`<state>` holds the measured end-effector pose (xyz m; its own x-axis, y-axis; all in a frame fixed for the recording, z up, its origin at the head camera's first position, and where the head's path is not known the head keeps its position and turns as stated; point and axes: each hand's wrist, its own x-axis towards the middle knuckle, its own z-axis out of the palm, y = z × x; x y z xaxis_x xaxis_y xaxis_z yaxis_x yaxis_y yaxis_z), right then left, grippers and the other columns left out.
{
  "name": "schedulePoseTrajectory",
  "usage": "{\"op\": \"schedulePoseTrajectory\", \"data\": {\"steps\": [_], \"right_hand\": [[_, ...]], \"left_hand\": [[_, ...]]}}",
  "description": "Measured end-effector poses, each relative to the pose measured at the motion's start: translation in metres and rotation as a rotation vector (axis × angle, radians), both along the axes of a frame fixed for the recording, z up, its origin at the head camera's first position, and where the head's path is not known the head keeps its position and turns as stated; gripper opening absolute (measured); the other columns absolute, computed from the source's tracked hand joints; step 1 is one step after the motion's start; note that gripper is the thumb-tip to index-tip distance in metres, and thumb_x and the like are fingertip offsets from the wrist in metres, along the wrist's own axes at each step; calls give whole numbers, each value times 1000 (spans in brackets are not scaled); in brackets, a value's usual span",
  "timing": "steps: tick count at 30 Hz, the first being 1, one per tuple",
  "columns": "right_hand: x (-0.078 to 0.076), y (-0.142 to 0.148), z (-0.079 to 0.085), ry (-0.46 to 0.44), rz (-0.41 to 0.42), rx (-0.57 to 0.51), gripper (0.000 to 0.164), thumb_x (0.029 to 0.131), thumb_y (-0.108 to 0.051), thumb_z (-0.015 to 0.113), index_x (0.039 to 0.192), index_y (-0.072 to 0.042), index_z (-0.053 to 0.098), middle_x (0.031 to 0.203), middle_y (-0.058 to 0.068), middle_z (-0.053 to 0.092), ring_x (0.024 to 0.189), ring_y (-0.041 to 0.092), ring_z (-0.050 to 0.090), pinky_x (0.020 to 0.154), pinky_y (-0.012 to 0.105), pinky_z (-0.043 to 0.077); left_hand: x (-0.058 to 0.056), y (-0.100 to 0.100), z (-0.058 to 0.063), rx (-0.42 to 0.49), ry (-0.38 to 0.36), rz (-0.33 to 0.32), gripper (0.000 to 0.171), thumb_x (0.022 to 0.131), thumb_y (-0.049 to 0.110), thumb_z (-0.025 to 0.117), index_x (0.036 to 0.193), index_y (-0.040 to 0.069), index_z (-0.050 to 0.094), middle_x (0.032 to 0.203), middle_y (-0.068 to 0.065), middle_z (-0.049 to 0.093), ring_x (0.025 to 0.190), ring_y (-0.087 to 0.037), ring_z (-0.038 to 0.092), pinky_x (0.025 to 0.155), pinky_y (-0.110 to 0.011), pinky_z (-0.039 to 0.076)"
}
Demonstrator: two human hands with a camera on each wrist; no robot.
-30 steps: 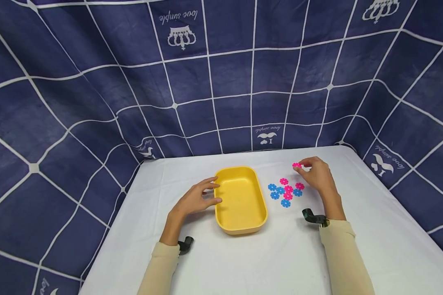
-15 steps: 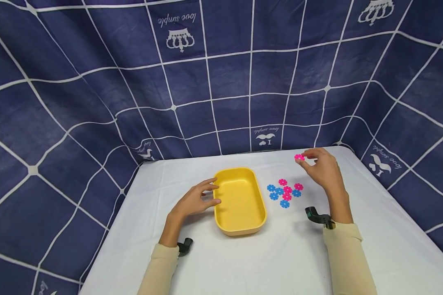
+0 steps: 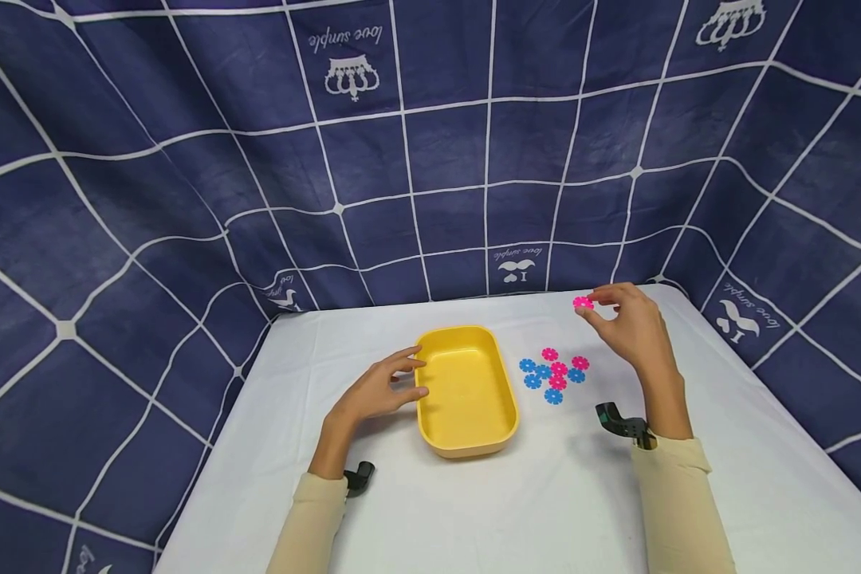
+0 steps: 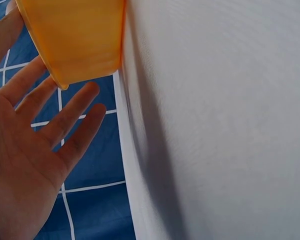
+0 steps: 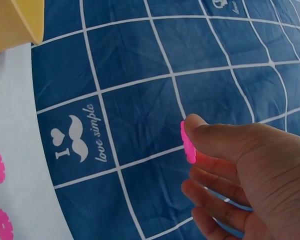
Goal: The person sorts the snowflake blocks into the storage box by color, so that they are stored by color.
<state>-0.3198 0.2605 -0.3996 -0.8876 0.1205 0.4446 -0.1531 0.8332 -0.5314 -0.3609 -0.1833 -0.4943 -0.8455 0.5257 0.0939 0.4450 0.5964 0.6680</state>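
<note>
My right hand [image 3: 630,325] is raised over the back right of the table. Between thumb and fingertips it pinches a pink notched plastic disc [image 3: 583,303]; edge-on, the same pink disc [image 5: 188,143] shows in the right wrist view. My left hand [image 3: 373,389] is at the left side of a yellow rectangular tub [image 3: 468,450], its fingers spread and thumb by the rim. In the left wrist view these fingers [image 4: 70,117] look fairly straight beside the tub's outer wall [image 4: 77,40]. A loose group of pink discs [image 3: 550,354] and blue discs [image 3: 554,396] lies right of the tub.
A white cloth covers the table [image 3: 545,510]. Dark blue curtains [image 3: 445,151] with white grid lines stand behind it and at both sides. Each wrist wears a black camera mount, such as the right mount [image 3: 620,422].
My right hand has risen and moved slightly back and right with the pink disc, mostly in the first half second. My left hand and the tub have stayed in place.
</note>
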Motion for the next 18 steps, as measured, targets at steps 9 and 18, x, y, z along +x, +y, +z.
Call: {"op": "schedulePoseTrajectory", "data": {"steps": [9,18], "right_hand": [[2,-22,7,-6,46,17,40,95,-26,85,122,2,78,135,24,66,112,47,63,90,63,58],[3,-47,9,-8,96,18,39,95,-24,85,124,1,77,135,22,66,113,46,63,91,62,59]], "left_hand": [[2,0,1,-8,-7,13,70,94,52,82,150,15,65,169,7,44,142,-21,58,114,-46,52],[2,1,2,-1,-7,13,67,94,47,83,150,14,65,169,6,44,144,-22,55,113,-46,52]]}}
